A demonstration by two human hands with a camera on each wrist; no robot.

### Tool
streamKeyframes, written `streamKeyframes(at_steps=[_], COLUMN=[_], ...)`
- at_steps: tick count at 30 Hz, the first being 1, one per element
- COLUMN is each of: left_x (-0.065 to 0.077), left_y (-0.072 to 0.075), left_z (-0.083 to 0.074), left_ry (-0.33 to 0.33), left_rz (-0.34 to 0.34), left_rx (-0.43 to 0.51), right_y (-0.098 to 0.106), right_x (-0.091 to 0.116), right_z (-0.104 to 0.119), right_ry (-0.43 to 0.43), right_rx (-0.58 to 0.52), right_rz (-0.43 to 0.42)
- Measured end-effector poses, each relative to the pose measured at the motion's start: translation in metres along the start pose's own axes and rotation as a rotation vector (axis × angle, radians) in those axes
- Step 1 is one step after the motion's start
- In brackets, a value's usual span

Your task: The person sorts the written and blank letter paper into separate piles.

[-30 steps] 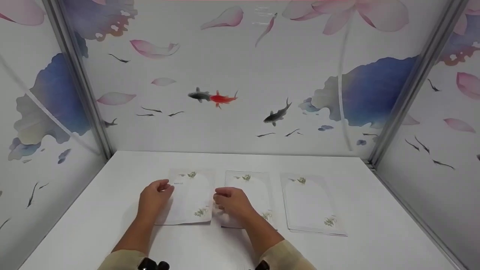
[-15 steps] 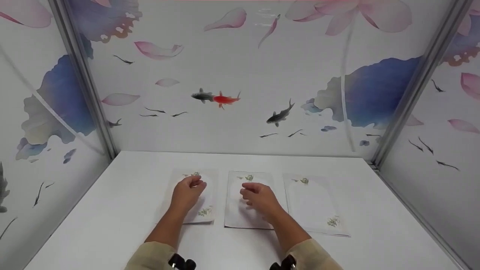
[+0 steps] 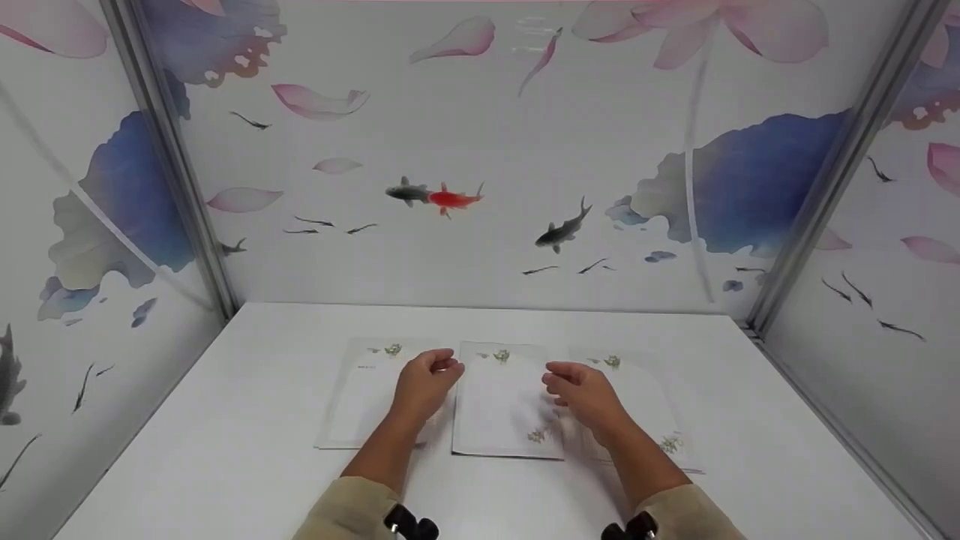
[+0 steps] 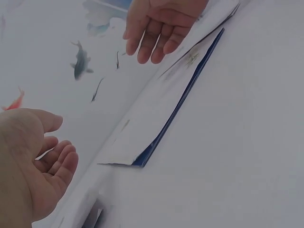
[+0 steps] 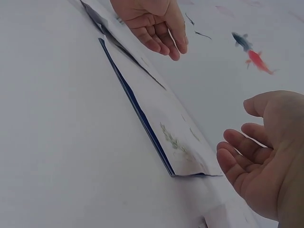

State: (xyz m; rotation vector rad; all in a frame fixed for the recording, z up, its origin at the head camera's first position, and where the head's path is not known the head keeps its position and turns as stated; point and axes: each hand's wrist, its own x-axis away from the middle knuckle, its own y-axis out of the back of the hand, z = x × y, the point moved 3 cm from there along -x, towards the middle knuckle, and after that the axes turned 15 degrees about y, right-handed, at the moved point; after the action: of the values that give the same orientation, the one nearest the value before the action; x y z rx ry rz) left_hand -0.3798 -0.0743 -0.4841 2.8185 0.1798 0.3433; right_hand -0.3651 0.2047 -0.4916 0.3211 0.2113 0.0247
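Observation:
Three white paper sheets with green plant prints lie in a row on the table. Over the gap between the left sheet [image 3: 360, 409] and the middle sheet [image 3: 499, 405], my left hand [image 3: 426, 384] hovers with relaxed fingers. My right hand [image 3: 589, 397] hovers between the middle sheet and the right sheet [image 3: 649, 405], its fingers loosely bent. Neither hand holds anything. In the left wrist view, a dark blue layer [image 4: 183, 97] shows beneath the near edge of the middle sheet [image 4: 152, 111]. The hands partly cover the outer sheets in the head view.
A white table [image 3: 247, 480] carries the sheets. Behind it rises a white panel [image 3: 450, 262] printed with fish and petals, and similar panels stand at both sides. Metal posts [image 3: 176, 165] mark the corners. The left sheet bears a small line of dark text near its top.
Both hands have moved to the right, from the sides of the left sheet to the sides of the middle sheet. The sheets keep their places on the table.

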Motion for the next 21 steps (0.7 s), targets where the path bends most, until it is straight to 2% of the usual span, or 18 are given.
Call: streamKeyframes(at_steps=[5, 11, 15, 21], left_x=[0.003, 0.005, 0.007, 0.011], left_y=[-0.013, -0.015, -0.017, -0.021], left_z=[-0.006, -0.001, 0.003, 0.009], left_ry=[-0.026, -0.016, -0.003, -0.059], left_rz=[0.033, 0.056, 0.096, 0.149], left_rx=[-0.004, -0.057, -0.153, -0.384], right_y=[0.010, 0.010, 0.007, 0.000], right_x=[0.002, 0.003, 0.004, 0.007], right_z=[-0.004, -0.006, -0.008, -0.010], right_ry=[0.017, 0.035, 0.050, 0.058], right_rx=[0.013, 0.099, 0.192, 0.287], right_rz=[-0.016, 0.013, 0.063, 0.179])
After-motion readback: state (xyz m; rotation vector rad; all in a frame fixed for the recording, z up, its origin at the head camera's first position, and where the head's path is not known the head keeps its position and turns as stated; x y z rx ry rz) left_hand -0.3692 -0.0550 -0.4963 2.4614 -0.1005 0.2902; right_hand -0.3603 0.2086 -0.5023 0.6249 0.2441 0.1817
